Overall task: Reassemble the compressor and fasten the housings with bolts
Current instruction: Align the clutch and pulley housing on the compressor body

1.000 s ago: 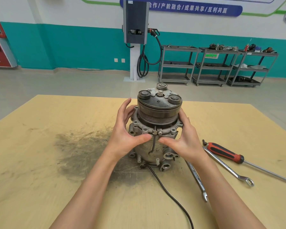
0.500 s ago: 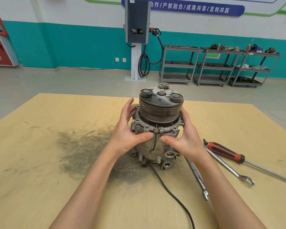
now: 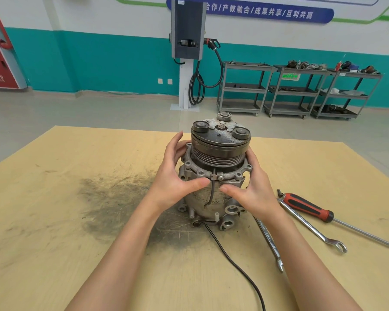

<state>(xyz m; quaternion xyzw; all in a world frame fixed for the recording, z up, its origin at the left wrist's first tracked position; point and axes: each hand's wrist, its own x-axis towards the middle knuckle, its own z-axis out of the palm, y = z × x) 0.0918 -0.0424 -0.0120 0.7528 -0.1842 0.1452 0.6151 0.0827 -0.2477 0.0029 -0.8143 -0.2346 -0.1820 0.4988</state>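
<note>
The grey metal compressor (image 3: 220,151) stands upright on the wooden table (image 3: 54,221), its dark grooved pulley and clutch plate on top. My left hand (image 3: 175,176) grips the left side of its upper housing, thumb across the front below the flange. My right hand (image 3: 254,191) grips the right side the same way, and its thumb tip nearly meets the left thumb. A short wire hangs from a clamp on the flange between the two thumbs. No loose bolts are in view.
A black cable (image 3: 234,263) runs from the compressor's base toward me. To the right lie two wrenches (image 3: 268,241) (image 3: 312,227) and a red-handled screwdriver (image 3: 308,207). A dark grease stain (image 3: 112,198) spreads on the table to the left. Shelving carts stand far behind.
</note>
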